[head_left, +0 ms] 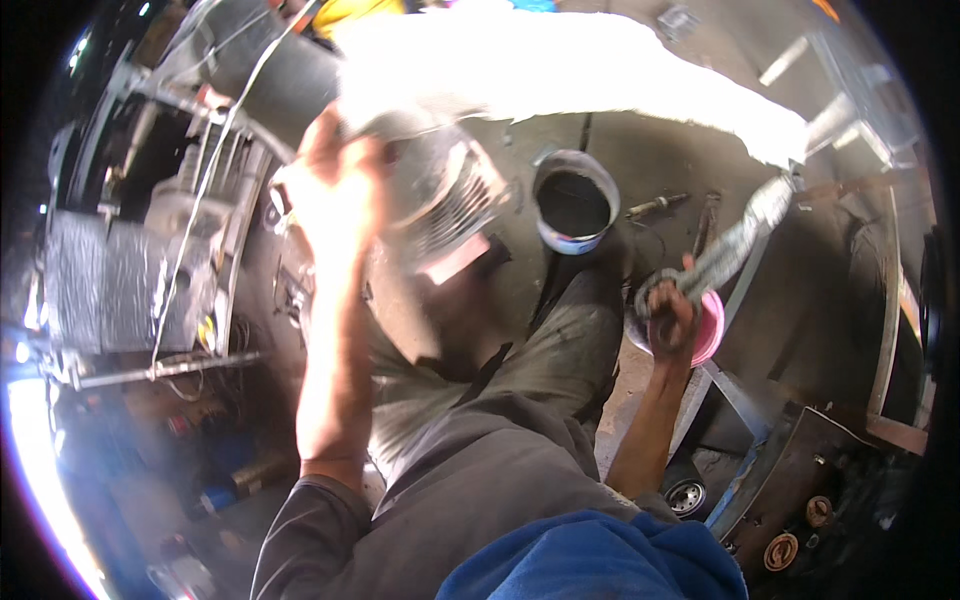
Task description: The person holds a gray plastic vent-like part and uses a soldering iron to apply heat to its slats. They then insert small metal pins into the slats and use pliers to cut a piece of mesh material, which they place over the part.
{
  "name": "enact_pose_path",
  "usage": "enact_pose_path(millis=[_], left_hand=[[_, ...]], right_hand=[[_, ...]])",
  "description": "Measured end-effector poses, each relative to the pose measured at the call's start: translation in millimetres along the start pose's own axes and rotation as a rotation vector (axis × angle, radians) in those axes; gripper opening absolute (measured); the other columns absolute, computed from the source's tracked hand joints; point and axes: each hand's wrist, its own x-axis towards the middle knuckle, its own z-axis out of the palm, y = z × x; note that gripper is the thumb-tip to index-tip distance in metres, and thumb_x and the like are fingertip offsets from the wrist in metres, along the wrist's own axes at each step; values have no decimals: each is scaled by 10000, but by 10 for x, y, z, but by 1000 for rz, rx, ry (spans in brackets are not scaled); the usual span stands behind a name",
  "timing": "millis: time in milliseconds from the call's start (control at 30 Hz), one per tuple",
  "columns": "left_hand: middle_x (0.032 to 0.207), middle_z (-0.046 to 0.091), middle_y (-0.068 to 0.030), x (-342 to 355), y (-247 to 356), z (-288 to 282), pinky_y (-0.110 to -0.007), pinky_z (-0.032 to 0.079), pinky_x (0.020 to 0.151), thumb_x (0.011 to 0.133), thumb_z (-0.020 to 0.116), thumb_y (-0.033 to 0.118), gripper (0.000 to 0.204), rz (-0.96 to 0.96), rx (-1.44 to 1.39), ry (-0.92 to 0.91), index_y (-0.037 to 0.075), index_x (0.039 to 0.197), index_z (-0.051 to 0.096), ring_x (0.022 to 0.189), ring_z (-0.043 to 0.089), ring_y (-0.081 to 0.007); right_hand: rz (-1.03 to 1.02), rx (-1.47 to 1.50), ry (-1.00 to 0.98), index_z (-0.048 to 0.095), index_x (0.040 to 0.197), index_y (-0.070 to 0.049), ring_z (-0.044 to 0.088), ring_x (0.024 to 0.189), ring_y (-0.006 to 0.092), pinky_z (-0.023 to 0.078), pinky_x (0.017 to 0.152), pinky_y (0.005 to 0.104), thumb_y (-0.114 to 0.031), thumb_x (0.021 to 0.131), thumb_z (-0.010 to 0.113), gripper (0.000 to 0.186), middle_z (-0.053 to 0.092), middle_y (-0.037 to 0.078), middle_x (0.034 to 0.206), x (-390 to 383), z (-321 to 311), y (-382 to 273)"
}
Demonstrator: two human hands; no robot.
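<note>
My left hand (340,190) is raised at the left of the middle, bleached by glare and smeared by motion. Beside it is a grey vented piece (455,200), also blurred; whether the hand touches it I cannot tell. Its fingers do not show clearly enough to reveal a grip. On the right, my right hand (672,318) is closed round the lower end of a long grey metal bar (735,235). That end looks ring-shaped, and the bar slants up and away to the right. Behind this hand stands a pink tub (712,328), partly covered.
A round bucket (575,160) with dark contents stands ahead of my knees. Rods and tools (657,205) lie on the floor beyond it. At left is a metal frame (240,220) with a hanging white cable (190,230); at right, a steel frame (885,300). Strong sunlight whites out the far side.
</note>
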Motion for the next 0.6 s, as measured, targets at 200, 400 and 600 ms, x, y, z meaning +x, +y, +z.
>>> enact_pose_path(millis=[200,400,600], left_hand=[[843,725,-125,-967,-1359,-2814,-309,556,640,853,530,76,243,-409,39,380,-32,1004,686,712,692,-190],[846,692,-179,-3549,-1350,-2521,-372,555,558,827,504,35,181,-925,-490,638,-49,919,636,677,678,-267],[937,709,-155,-5294,-1185,-2189,-374,503,714,844,506,114,253,-1275,-843,688,-14,1004,653,775,677,-279]], right_hand=[[246,-290,79,392,1418,62,463,609,114,426,564,270,-84,887,618,595,522,34,769,-1154,171,232],[93,-741,-412,462,1337,73,536,559,146,447,521,284,-92,846,669,557,565,52,673,-1045,640,219],[308,-684,-715,507,1345,17,607,685,171,549,615,308,-115,825,814,618,617,50,787,-741,1763,-10]])
